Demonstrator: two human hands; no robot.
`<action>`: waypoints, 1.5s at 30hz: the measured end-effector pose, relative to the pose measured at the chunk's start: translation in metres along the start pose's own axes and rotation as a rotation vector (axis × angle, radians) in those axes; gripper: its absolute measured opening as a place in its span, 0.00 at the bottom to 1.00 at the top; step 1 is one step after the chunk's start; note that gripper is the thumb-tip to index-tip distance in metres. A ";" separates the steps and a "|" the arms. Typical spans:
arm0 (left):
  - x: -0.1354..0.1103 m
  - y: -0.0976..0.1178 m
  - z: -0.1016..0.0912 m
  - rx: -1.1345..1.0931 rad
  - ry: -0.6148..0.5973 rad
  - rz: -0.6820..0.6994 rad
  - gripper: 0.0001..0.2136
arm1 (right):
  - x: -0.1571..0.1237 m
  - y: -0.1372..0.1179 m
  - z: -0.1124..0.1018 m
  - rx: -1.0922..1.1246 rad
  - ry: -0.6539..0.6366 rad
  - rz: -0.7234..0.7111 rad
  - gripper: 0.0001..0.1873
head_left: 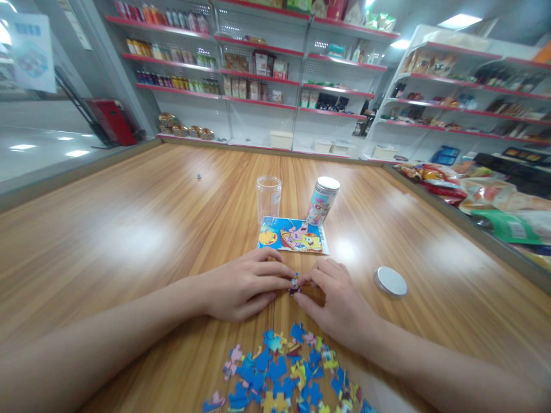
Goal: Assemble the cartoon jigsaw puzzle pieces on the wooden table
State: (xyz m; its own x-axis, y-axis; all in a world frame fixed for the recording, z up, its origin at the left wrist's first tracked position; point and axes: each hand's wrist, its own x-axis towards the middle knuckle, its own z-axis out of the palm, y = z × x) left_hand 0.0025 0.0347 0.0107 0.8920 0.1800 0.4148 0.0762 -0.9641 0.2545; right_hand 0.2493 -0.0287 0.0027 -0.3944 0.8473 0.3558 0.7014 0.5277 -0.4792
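Observation:
My left hand point(243, 285) and my right hand point(338, 304) meet fingertip to fingertip on the wooden table point(129, 241). Both pinch small jigsaw pieces point(295, 284) held together between them. A heap of several loose, mostly blue and yellow puzzle pieces point(288, 373) lies just in front of me, below the hands. Beyond the hands a colourful cartoon picture card point(293, 235) lies flat.
An empty clear plastic jar point(268, 199) and a printed tube with a white lid point(322, 201) stand behind the card. A round metal lid point(390, 281) lies to the right. Snack bags point(482, 201) pile along the right edge. Shop shelves point(258, 74) line the back.

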 end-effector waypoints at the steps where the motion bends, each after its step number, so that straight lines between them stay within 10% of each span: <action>1: 0.000 0.000 0.000 0.002 0.000 -0.001 0.20 | 0.000 -0.001 -0.001 -0.001 0.002 -0.001 0.04; 18: 0.003 0.003 -0.002 0.001 0.028 0.003 0.18 | -0.003 -0.004 -0.006 -0.083 0.008 -0.111 0.22; 45: -0.002 0.002 -0.003 0.141 -0.099 -0.040 0.20 | -0.002 -0.003 -0.005 -0.073 0.010 -0.094 0.20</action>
State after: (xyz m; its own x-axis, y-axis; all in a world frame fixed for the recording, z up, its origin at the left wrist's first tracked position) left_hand -0.0005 0.0328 0.0132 0.9261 0.2049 0.3167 0.1678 -0.9757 0.1406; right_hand 0.2512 -0.0326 0.0075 -0.4546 0.7933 0.4049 0.7030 0.5987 -0.3838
